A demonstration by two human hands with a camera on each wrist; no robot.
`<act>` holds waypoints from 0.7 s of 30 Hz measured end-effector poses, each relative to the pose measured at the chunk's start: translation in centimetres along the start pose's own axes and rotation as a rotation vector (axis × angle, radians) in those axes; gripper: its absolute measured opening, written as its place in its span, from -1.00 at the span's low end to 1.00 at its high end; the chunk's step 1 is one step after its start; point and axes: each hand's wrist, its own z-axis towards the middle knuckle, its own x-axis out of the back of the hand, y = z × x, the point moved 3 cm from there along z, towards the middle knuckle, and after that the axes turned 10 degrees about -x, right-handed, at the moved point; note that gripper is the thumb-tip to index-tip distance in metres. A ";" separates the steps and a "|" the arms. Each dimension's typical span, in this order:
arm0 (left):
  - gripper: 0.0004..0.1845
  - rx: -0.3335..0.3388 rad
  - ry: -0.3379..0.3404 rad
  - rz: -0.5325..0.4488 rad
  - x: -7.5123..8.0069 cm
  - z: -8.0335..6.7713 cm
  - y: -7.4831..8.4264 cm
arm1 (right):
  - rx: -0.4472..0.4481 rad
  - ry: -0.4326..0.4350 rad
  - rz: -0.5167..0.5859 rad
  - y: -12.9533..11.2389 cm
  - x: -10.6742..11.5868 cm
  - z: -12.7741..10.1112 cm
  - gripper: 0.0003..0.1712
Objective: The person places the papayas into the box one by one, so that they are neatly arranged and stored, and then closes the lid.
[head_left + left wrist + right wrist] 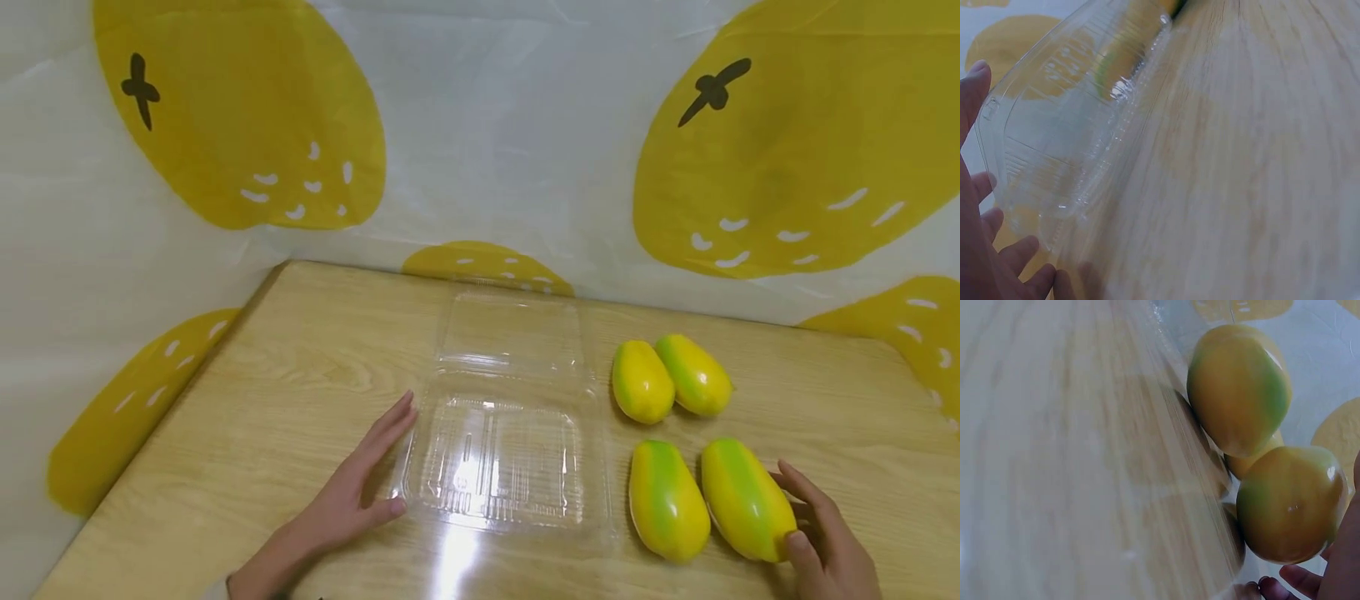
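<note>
A clear plastic clamshell box lies with its lid folded back on the wood-grain table. Beside the box's left edge is my left hand, its thumb and fingers spread near the rim. To the right of the box are two yellow-and-green papayas in front, a left one and a right one. My right hand is at the right papaya's lower right side, thumb at its end and fingers loosely bent alongside. In the right wrist view this papaya rests on the table.
Two more papayas, one on the left and one on the right, lie touching farther back. Behind the table hangs a white cloth printed with large yellow fruit.
</note>
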 end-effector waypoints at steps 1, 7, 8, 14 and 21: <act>-0.11 0.002 -0.002 0.001 0.1 0.1 0.0 | -0.005 0.001 -0.005 0.0 0.0 0.0 -0.38; -0.13 -0.001 0.001 0.012 0.3 0.0 0.0 | 0.071 0.073 -0.039 -0.4 0.1 0.1 -0.36; -0.14 -0.001 0.002 0.014 0.4 0.0 0.0 | 0.078 0.085 -0.034 -0.5 0.0 0.0 -0.35; -0.16 0.010 0.003 0.009 0.3 -0.1 -0.1 | 0.104 0.147 -0.019 -1.5 -0.5 -0.7 -0.26; -0.17 0.014 -0.003 0.045 0.1 0.0 0.4 | 0.080 0.126 -0.021 -2.3 -0.8 -1.0 -0.20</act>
